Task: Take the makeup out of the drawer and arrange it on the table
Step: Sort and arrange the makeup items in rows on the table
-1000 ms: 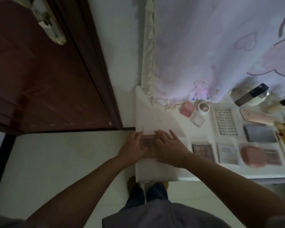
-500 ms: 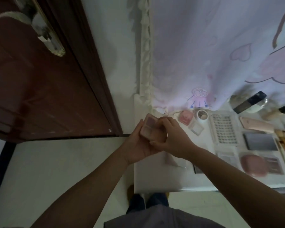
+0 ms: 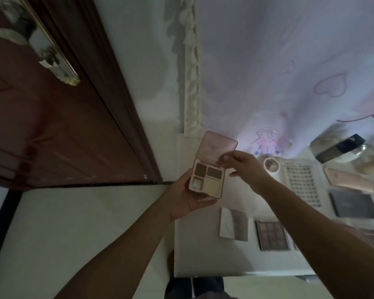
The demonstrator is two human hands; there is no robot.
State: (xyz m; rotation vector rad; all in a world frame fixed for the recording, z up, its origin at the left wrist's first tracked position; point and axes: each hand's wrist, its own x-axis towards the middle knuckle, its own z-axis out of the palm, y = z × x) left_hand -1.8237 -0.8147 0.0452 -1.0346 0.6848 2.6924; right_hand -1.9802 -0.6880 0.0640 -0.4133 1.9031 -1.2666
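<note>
While cradled above the left end of the white table (image 3: 194, 262), small pink palette (image 3: 207, 182) open, rounded-corner square base with four pans: two matte brown on top, one pale shimmery and one cream below. Hinged lid (image 3: 216, 145) tilted up and back, smooth, glossy pink inside. Left hand (image 3: 186, 199) underneath the base, fingers curled up around its lower edge. Right hand (image 3: 244, 167) at the lid's lower right corner, thumb and forefinger pinched on its rim, other fingers loosely bent.

Flat on the tabletop near the front: thin clear plastic sleeve (image 3: 234, 226), rectangular, then a grid-pan eyeshadow palette (image 3: 272, 235) just beside it. Farther back: round little pot (image 3: 271, 165), ribbed white lash tray (image 3: 300, 184), rose-gold oblong case (image 3: 348, 180), dark matte rectangular compact (image 3: 352, 205). Dark boxy bottle (image 3: 339, 148) lying tilted at the rear, blurred. Behind, soft lilac curtain (image 3: 289, 72) with heart prints and a lacy cream edge. Left side: polished reddish-brown wooden door (image 3: 41, 130) with a shiny metal handle (image 3: 52, 57).
</note>
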